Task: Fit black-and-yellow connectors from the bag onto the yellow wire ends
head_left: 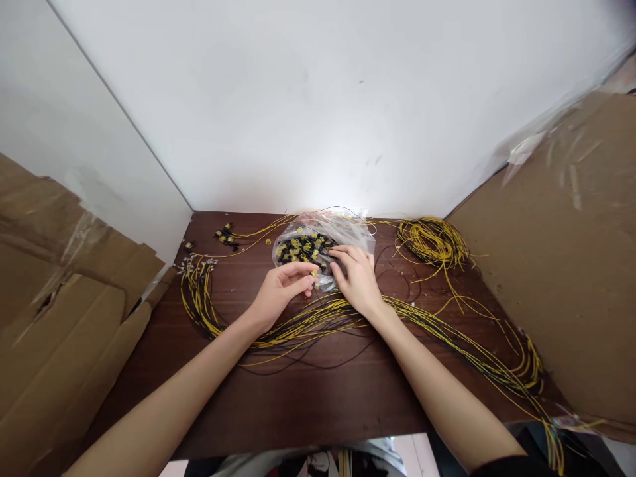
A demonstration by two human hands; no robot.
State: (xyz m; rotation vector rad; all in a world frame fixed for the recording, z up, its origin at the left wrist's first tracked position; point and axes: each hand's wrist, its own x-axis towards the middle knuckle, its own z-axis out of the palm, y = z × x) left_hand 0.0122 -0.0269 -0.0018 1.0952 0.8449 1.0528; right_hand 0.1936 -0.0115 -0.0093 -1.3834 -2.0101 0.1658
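A clear plastic bag [348, 232] lies open at the back middle of the brown table, with many small black and yellow parts [301, 249] in it. My left hand [285, 288] is at the bag's front left edge, thumb and fingers pinched on a small yellow and black part [314, 273]. My right hand [355, 275] rests over the bag's right side, its fingers apart and their tips at the parts; nothing shows in its grip. A long bundle of yellow and black wires [427, 321] runs across the table beneath my wrists.
Coiled yellow and black wires [432, 242] lie at the back right. A few loose black and yellow parts [226, 235] sit at the back left. Cardboard sheets [571, 252] stand on both sides, and a white wall [318, 119] rises behind the brown table [318, 404].
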